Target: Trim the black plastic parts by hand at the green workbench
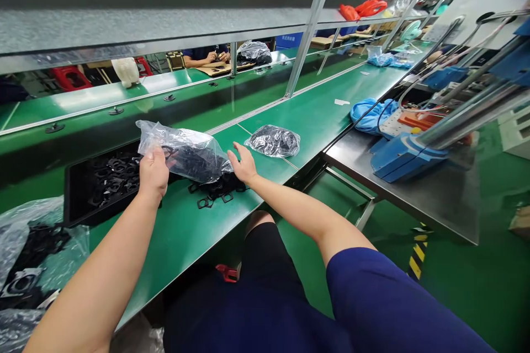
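A clear plastic bag (pixel 190 149) with black parts inside is gripped at its left end by my left hand (pixel 154 172). At the bag's other end is my right hand (pixel 243 164), fingers spread and thumb raised; whether it touches the plastic I cannot tell. Below the bag, loose black ring-shaped parts (pixel 215 192) lie in a pile on the green worktop, partly hidden by it. Left of my left hand stands a black tray (pixel 72 193) holding many similar parts. Beyond my right hand, a filled clear bag (pixel 274 141) rests on the worktop.
An open plastic bag of black parts (pixel 37 242) sits at the near left. Metal shelf posts (pixel 312 27) rise behind the worktop. To the right stands a steel table (pixel 408 198) with a blue machine base (pixel 403 162). Across the bench, another person's hands (pixel 217 56) are at work.
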A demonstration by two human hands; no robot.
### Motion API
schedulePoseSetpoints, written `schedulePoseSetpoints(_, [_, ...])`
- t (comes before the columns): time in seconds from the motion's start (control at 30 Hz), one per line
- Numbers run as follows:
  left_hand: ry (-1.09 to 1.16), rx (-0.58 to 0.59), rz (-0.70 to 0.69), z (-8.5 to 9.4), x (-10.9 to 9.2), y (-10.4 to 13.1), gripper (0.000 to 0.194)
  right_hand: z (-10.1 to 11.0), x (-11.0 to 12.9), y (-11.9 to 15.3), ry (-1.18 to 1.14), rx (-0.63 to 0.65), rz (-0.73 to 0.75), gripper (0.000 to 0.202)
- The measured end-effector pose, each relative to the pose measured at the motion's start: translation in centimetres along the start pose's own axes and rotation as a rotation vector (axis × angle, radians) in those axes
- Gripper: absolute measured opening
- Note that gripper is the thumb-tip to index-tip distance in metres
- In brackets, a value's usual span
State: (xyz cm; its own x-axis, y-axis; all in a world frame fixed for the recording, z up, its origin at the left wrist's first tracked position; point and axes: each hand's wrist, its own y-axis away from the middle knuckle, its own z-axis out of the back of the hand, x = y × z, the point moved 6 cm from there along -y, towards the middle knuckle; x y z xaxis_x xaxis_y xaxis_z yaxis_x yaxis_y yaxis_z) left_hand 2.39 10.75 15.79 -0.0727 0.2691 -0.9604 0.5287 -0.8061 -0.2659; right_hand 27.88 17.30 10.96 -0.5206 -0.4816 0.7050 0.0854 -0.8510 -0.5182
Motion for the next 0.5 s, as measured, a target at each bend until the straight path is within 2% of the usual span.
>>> schedulePoseSetpoints(0.1, [0.062, 0.034, 0.049, -1.2, -0.8, -0.2, 0.038, -0.3, -1.9, 3.7, 0.144, 0.001, 0.033, 0.067])
schedulePoseSetpoints(0.2, [0.094, 0.082, 0.089, -2.9, -1.3, -0.3, 0.038, -0.8, -2.6, 5.8, 0.23, 0.063, 0.036, 0.079])
schedulePoseSetpoints(0.37, [0.127, 0.195, 0.142, -6.1, -0.6, -0.3, 0.048, -2.1, -3.0, 5.7, 0.282, 0.228, 0.001, 0.1])
schedulePoseSetpoints(0.5, [0.094, 0.271, 0.113, -8.2, 1.1, -0.1, 0.051, -2.4, -4.0, 4.9, 0.3, 0.282, 0.0, 0.102])
